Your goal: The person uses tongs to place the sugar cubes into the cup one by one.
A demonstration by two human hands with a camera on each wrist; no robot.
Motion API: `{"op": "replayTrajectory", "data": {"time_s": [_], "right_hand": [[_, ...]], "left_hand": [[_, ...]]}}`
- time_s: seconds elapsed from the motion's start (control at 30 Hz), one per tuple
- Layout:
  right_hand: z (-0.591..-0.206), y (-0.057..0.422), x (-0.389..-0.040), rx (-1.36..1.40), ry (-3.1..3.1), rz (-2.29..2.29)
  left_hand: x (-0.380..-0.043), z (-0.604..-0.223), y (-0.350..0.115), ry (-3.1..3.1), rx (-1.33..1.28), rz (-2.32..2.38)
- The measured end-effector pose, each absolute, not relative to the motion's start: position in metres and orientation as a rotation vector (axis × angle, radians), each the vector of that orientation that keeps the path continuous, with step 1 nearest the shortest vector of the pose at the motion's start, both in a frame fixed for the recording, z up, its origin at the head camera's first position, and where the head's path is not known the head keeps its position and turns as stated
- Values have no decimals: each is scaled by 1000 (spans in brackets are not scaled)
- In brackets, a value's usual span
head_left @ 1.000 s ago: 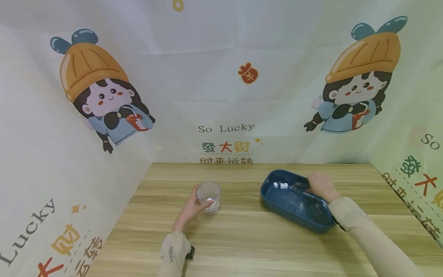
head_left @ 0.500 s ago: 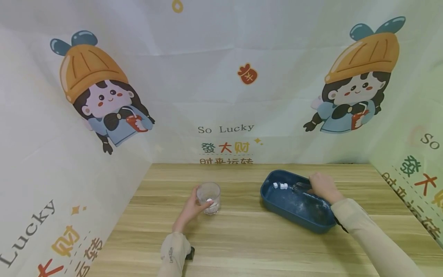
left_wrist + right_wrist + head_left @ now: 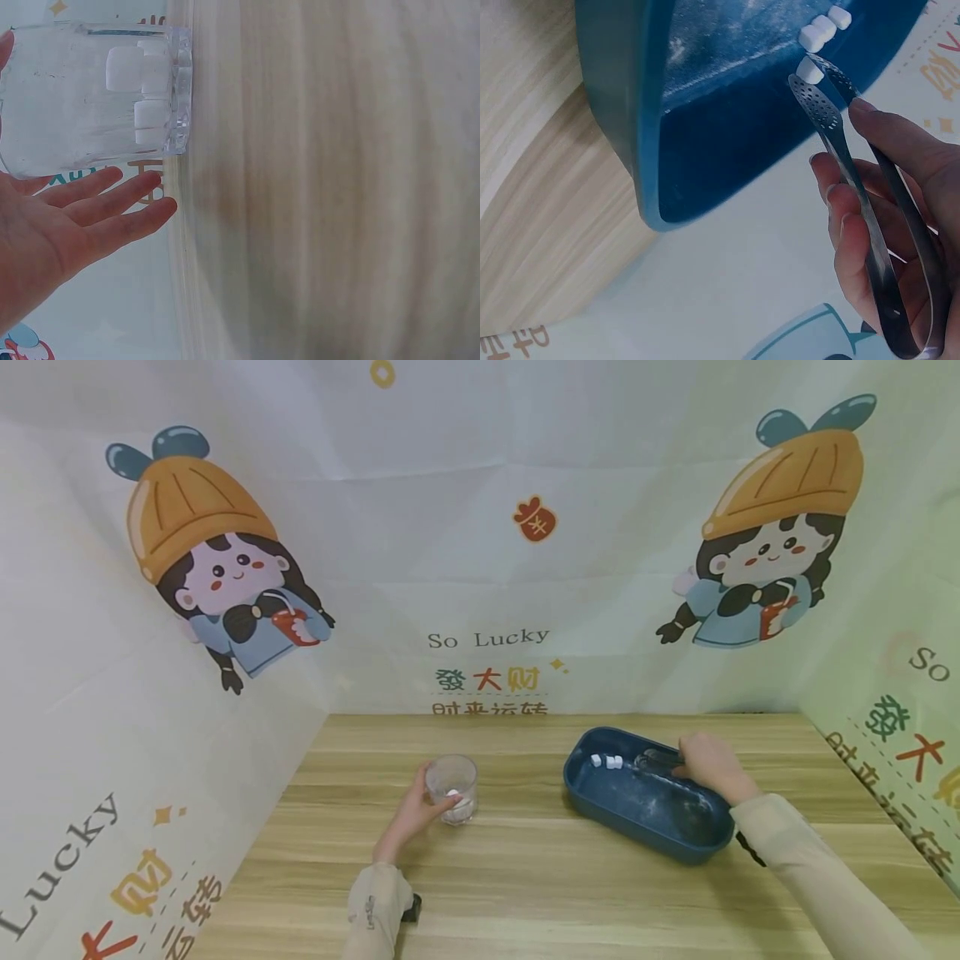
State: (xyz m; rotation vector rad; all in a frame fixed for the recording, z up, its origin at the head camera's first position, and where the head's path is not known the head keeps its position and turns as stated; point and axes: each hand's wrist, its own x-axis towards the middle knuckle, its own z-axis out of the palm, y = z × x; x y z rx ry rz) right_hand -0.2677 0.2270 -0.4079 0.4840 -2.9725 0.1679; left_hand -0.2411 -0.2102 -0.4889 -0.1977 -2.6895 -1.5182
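My left hand holds a clear glass upright on the table, thumb across its near side. Several white cubes lie in the bottom of the glass in the left wrist view, where the hand's other fingers stretch out beside it. My right hand grips metal tongs with perforated tips, reaching over the far right rim of a blue tray. Between the tips sits a white cube; whether they squeeze it, I cannot tell. Other white cubes lie at the tray's far left.
The wooden table carries the glass at left and the tray at right. Whitish powdery marks cover the tray's floor. A printed cloth hangs behind the table and along both sides.
My right hand has shifted a little to the right along the tray's rim with the tongs. The left hand and the glass have stayed in place.
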Motion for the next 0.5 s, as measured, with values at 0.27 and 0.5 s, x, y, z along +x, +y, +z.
{"op": "replayTrajectory", "data": {"time_s": [0.27,0.5], "right_hand": [[-396,230,-264,505,-2967,219],[-385,231,-259,520,-2942,219]], "left_hand": [[-243,-491,-210,-2680,-194,-1521],[-242,-490,-209,-2658,-213,-1517]]}}
